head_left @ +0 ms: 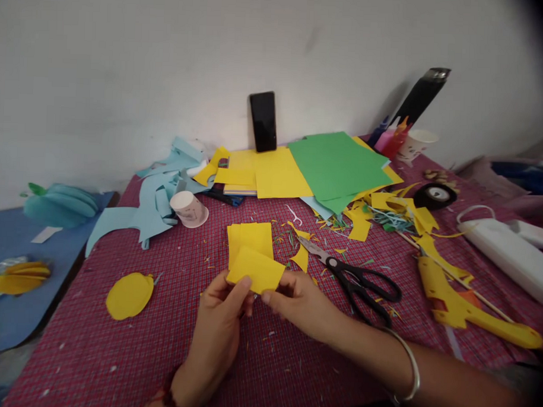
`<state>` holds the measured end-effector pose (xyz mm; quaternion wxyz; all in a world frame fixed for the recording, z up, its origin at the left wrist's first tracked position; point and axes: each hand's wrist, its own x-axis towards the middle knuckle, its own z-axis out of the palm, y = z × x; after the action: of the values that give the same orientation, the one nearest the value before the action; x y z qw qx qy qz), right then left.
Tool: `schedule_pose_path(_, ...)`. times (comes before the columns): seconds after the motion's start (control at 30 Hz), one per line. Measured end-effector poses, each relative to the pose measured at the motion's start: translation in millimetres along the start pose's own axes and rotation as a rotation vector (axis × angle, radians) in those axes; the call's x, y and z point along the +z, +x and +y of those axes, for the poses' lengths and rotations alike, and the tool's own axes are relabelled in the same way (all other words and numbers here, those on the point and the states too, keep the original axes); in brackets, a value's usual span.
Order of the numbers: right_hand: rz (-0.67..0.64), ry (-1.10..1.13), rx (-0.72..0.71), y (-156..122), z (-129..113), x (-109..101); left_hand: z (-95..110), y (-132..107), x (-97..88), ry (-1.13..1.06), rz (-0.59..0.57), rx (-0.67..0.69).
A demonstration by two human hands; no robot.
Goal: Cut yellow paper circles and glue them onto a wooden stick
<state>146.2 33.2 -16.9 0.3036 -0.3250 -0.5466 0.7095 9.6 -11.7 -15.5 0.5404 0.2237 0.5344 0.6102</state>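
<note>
A small rectangle of yellow paper (pixel 258 269) is pinched between both hands above the table. My left hand (pixel 223 314) grips its lower left side, the thumb on top. At the lower right corner, my right hand (pixel 299 302) holds it between thumb and fingers. Just behind lie more yellow paper pieces (pixel 251 235), partly covered by the held one. Black-handled scissors (pixel 344 271) rest to the right, blades slightly apart, beside a curved yellow scrap (pixel 301 258). Left of my hands sits a stack of rounded yellow paper cutouts (pixel 130 296).
Green sheets (pixel 339 167) and yellow sheets (pixel 281 174) lie at the back before a propped phone (pixel 263 121). A paper cup (pixel 189 209) stands near blue scraps (pixel 153 202). On the right are a yellow glue gun (pixel 455 302), a white power strip (pixel 510 253) and tape (pixel 435 195).
</note>
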Motion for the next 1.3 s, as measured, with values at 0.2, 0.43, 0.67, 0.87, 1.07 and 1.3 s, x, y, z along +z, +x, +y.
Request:
schedule_pose_path(0.2, 0.002, 0.023, 0.086, -1.7, -9.2, -7.4, 12.2, 1.6, -4.4, -0.016, -0.021, 0.04)
schedule_pose_path(0.43, 0.046, 0.119, 0.125, -3.7, -6.4, -14.6, 10.1, 3.0, -5.7, 0.008, -0.041, 0.036)
schedule_pose_path(0.67, 0.023, 0.034, 0.022, -3.0, -11.2, -11.4, 6.1, -0.2, -1.8, -0.039, -0.082, 0.007)
schedule_pose_path(0.87, -0.009, -0.117, -0.184, -3.9, -7.8, -7.8, -5.4, -3.2, 2.9, 0.11, -0.08, -0.021)
schedule_pose_path(1.07, 0.013, -0.187, -0.157, -5.7, -3.2, -8.1, -4.5, -3.9, 7.7, 0.007, -0.085, -0.055)
schedule_pose_path(1.3, 0.079, -0.254, -0.126, -5.6, 0.1, -8.4, -6.9, -2.7, 1.8, 0.106, -0.086, 0.044)
